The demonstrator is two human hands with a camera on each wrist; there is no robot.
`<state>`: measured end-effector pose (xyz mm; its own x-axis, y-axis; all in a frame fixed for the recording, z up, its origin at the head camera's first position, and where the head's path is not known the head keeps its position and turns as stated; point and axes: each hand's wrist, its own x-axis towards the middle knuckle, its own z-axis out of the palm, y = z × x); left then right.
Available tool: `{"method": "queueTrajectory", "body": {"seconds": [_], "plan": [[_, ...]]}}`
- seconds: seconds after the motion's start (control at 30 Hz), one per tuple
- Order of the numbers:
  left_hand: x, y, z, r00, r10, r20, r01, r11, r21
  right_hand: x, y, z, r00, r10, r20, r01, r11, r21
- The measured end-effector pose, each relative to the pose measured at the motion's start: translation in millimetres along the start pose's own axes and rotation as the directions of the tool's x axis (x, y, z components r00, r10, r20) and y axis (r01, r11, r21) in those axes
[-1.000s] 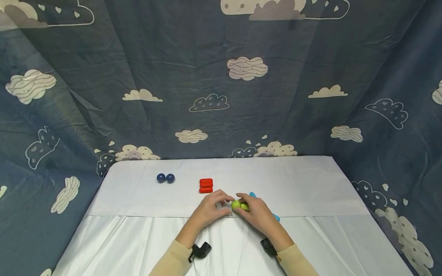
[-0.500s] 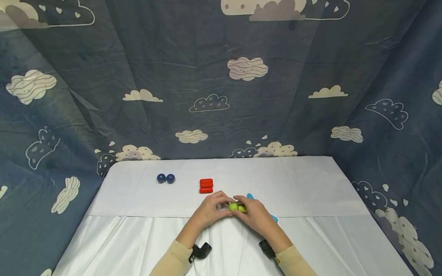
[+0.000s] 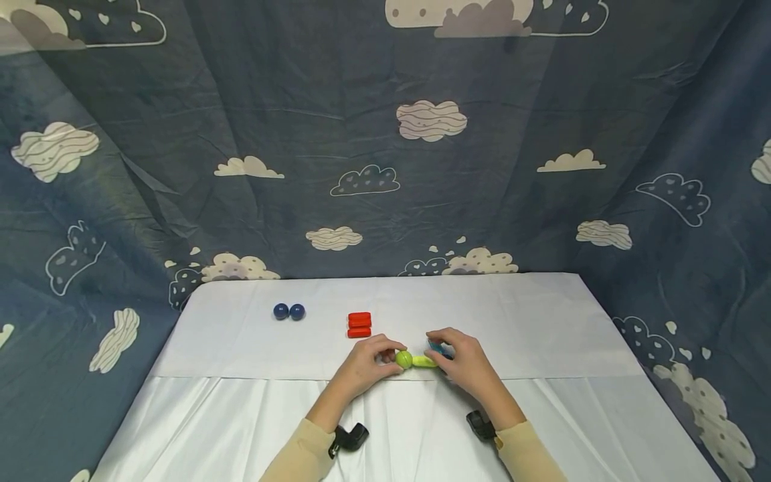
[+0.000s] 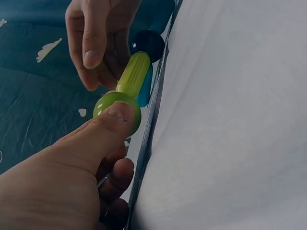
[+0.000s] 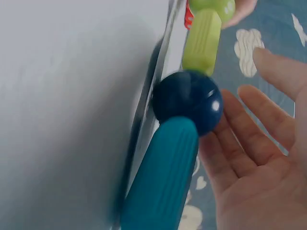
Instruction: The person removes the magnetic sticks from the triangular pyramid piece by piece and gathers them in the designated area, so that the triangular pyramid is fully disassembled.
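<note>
My left hand [image 3: 364,363] pinches a lime-green ball [image 3: 404,359] between thumb and fingers. A ribbed lime-green rod [image 4: 134,74] extends from that ball toward the right. At the rod's far end is a glossy dark blue ball [image 5: 187,100], and a ribbed light blue rod [image 5: 160,177] runs on from it in the right wrist view. Beside the blue ball is my right hand [image 3: 466,361], fingers loosely extended and thumb apart from it. In the head view this hand partly hides the blue pieces.
Two red rods [image 3: 359,324] lie one beyond the other on the white-covered table [image 3: 518,321], past my left hand. Two dark blue balls [image 3: 289,311] sit farther left. Dark cloth with cloud prints [image 3: 337,87] hangs behind and at both sides.
My right hand has let go of the green rod and moved right to the blue pieces. The green ball has shifted slightly left, into my left hand's pinch.
</note>
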<state>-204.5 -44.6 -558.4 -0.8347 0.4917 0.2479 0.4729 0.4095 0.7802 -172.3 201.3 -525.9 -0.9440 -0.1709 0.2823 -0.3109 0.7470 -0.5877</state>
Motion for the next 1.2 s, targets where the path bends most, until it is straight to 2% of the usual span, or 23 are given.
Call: {"method": "queueTrajectory", "body": {"seconds": [0.13, 0.23, 0.33, 0.57, 0.9, 1.2], "plan": [[-0.6, -0.6, 0.0, 1.0, -0.014, -0.007, 0.014, 1.0, -0.011, 1.1, 11, -2, 0.995, 0.045, 0.087, -0.048, 0.998, 0.032], [-0.9, 0.6, -0.6, 1.0, -0.025, -0.01, 0.025, 1.0, -0.012, 1.5, 17, -3, 0.981, 0.08, 0.176, -0.089, 0.995, 0.042], [-0.9, 1.4, -1.1, 0.999, -0.039, -0.013, 0.039, 0.999, -0.011, 1.9, 20, -2, 0.969, 0.111, 0.219, -0.122, 0.992, 0.036], [-0.8, 1.0, -1.5, 0.998, -0.061, -0.009, 0.06, 0.998, -0.017, 2.6, 17, 1, 0.957, 0.198, 0.21, -0.201, 0.98, -0.006], [-0.4, 0.5, -1.0, 0.997, -0.079, 0.006, 0.079, 0.997, 0.0, 3.2, 17, 4, 0.954, 0.22, 0.206, -0.224, 0.975, -0.005], [-1.6, 2.1, -0.1, 0.99, -0.122, 0.066, 0.123, 0.992, -0.006, 1.0, 13, 4, 0.956, 0.233, 0.178, -0.234, 0.972, -0.015]]}}
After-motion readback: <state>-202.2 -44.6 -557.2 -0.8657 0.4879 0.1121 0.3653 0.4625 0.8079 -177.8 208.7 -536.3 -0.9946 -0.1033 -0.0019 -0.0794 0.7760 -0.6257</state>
